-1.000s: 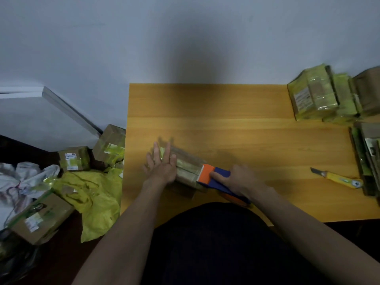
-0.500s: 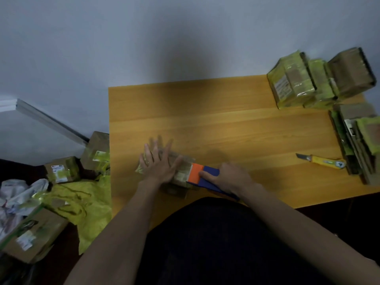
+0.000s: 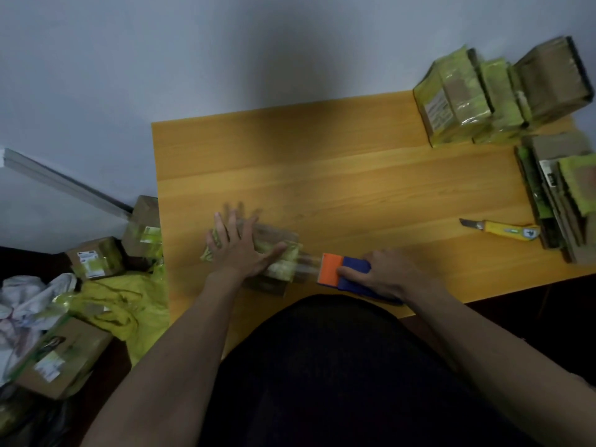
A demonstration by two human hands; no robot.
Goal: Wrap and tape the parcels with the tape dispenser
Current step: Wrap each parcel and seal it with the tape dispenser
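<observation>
The left hand (image 3: 240, 250) lay flat, fingers spread, on a crinkly green-taped cardboard parcel (image 3: 277, 253) near the wooden table's (image 3: 354, 188) front edge. The right hand (image 3: 383, 274) gripped the orange-and-blue tape dispenser (image 3: 342, 271) just beside it; bare boards stretched beyond.

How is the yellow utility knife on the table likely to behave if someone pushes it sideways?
The yellow utility knife lies flat and long on the smooth wooden table, so it would probably slide or pivot, not roll. It looks stiff and fairly light. Its dark tip seems exposed, so push the handle.
</observation>
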